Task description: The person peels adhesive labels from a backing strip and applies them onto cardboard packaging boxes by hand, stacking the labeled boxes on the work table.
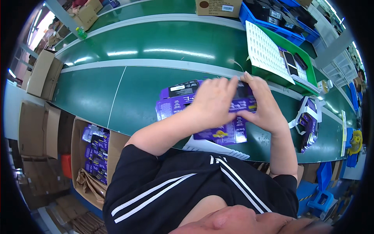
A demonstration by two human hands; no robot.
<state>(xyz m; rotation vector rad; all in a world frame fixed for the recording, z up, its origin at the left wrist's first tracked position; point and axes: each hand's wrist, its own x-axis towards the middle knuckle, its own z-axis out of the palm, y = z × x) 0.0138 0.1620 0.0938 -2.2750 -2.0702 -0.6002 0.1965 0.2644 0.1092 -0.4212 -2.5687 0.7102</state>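
Note:
Between my two hands is a small purple and black carton [244, 104], raised over the green table. My left hand [215, 98] presses on its left side with the fingers bent over the top, slightly blurred. My right hand [261, 102] grips the right side, thumb on the near face and fingers at the far edge. Beneath and to the left lie unfolded purple cartons [171, 106], partly hidden by my left hand and forearm. Another purple carton piece [238, 132] lies just below the held one. A white sheet [212, 149] sticks out at the table's near edge.
A brown box [117, 156] with purple cartons stands at the left. To the right, a strapped bundle of purple cartons [309, 124] lies on the table. A green tray [269, 33] with papers, blue bins [253, 15] and a brown carton [218, 7] stand at the back.

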